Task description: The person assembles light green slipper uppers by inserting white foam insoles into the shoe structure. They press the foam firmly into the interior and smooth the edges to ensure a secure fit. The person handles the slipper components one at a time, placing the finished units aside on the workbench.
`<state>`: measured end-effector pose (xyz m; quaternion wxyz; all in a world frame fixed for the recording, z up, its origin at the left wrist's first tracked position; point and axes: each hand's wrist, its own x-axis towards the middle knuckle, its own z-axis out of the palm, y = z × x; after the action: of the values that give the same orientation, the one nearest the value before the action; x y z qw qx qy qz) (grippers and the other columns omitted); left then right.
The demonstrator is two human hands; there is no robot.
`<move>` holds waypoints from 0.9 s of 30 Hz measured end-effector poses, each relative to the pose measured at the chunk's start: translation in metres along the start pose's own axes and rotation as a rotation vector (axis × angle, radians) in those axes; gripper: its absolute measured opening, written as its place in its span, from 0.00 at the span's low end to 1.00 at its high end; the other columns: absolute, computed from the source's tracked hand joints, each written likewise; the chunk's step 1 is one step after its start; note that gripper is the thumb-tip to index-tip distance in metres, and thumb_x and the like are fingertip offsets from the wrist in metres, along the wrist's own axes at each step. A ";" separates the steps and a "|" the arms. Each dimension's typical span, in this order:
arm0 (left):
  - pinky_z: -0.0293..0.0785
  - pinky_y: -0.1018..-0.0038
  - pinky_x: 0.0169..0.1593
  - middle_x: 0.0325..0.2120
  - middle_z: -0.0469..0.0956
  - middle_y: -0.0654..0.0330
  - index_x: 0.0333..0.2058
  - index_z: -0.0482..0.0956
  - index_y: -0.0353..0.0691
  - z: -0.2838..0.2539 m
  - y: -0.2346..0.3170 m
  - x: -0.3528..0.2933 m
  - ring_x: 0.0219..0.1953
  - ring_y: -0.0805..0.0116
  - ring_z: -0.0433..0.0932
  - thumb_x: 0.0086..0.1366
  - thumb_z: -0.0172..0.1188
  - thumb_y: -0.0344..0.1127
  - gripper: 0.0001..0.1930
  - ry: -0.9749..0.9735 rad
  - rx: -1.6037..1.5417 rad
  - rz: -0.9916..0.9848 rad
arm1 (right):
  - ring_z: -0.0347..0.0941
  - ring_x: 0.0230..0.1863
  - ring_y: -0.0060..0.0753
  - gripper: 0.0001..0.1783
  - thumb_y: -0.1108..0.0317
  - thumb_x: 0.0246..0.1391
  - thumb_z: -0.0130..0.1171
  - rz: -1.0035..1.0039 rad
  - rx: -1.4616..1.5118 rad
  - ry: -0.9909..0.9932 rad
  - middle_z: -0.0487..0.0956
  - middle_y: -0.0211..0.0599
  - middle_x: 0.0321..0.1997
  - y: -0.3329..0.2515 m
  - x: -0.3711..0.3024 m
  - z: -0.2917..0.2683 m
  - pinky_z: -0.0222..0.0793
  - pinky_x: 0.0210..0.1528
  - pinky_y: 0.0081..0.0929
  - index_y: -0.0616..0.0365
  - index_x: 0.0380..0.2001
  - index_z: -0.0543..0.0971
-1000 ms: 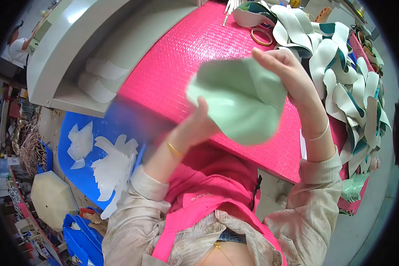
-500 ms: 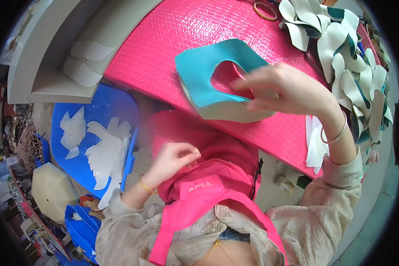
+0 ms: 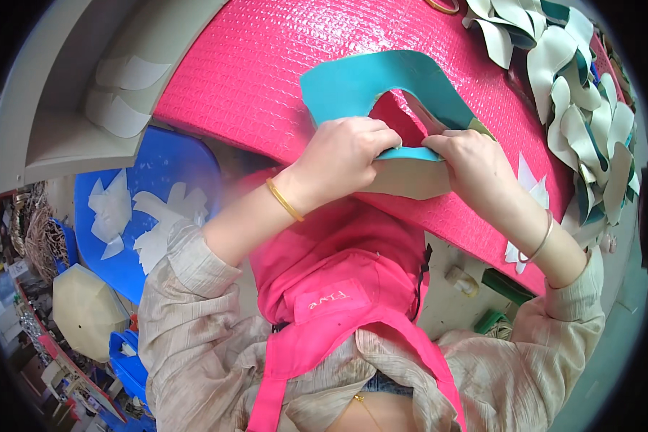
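Left hand [image 3: 345, 153]: knuckles up, fingers clamped on the near rim of the hole; their undersides are hidden from me.
Right hand [image 3: 477, 164]: close beside it, pinching the same rim, a short run of teal edge bare between the two.
Teal piece [image 3: 342, 85]: right here in both my hands, over the near part of the worktop; teal face up at the far side, near strip tipped up, its pale side facing me, pink showing through the hole.
Bangles: gold one [image 3: 284, 201] on my left wrist, thin one [image 3: 541, 241] on my right.
Pink worktop [image 3: 252, 79]: shiny, textured, spread out under it all.
White scraps [image 3: 528, 181]: on the worktop, just by my right wrist.
Heap [image 3: 551, 65]: over on the right, curved pale pieces with teal undersides, overlapping.
Blue tub [image 3: 93, 248]: down on my left, white offcuts [image 3: 111, 209] inside.
Grey housing [image 3: 57, 93]: far left, two pale cutouts [image 3: 122, 114] in its hollow.
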<state>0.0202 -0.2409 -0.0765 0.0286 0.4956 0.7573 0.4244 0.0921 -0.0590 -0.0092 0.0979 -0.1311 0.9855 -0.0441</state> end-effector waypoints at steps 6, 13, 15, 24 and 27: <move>0.72 0.67 0.32 0.23 0.75 0.53 0.27 0.76 0.34 0.001 0.011 0.004 0.28 0.56 0.76 0.41 0.56 0.22 0.09 0.091 -0.084 -0.077 | 0.72 0.27 0.43 0.03 0.76 0.35 0.54 0.040 0.034 0.213 0.72 0.38 0.21 0.001 -0.007 0.006 0.69 0.28 0.36 0.56 0.19 0.72; 0.70 0.66 0.28 0.20 0.73 0.56 0.22 0.73 0.39 -0.026 0.014 0.050 0.25 0.59 0.75 0.47 0.56 0.29 0.02 0.149 0.554 0.215 | 0.71 0.26 0.43 0.04 0.78 0.35 0.51 -0.049 -0.067 0.617 0.71 0.37 0.23 0.027 0.014 0.001 0.68 0.27 0.35 0.56 0.18 0.70; 0.69 0.70 0.28 0.18 0.70 0.60 0.18 0.69 0.42 -0.038 0.021 0.078 0.25 0.64 0.74 0.47 0.53 0.33 0.04 0.252 0.739 0.423 | 0.72 0.28 0.40 0.08 0.78 0.35 0.53 -0.069 -0.185 0.866 0.74 0.34 0.27 0.043 0.024 -0.006 0.69 0.29 0.32 0.53 0.23 0.75; 0.64 0.75 0.38 0.20 0.64 0.64 0.19 0.71 0.42 0.034 0.003 0.004 0.28 0.71 0.66 0.41 0.52 0.35 0.05 0.051 0.940 0.742 | 0.74 0.29 0.30 0.10 0.75 0.38 0.53 -0.095 -0.153 0.702 0.74 0.31 0.30 0.018 -0.031 0.081 0.71 0.32 0.27 0.58 0.28 0.76; 0.64 0.73 0.39 0.22 0.66 0.62 0.20 0.71 0.41 0.052 0.014 -0.011 0.30 0.68 0.67 0.43 0.52 0.33 0.04 0.172 0.829 0.415 | 0.74 0.27 0.34 0.09 0.75 0.38 0.51 0.018 -0.098 0.438 0.73 0.35 0.29 0.009 -0.034 0.080 0.71 0.30 0.29 0.59 0.28 0.75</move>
<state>0.0603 -0.2160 -0.1043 -0.3201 0.5690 0.7475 0.1225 0.1380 -0.0458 -0.0821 -0.1247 -0.1144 0.9853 -0.0229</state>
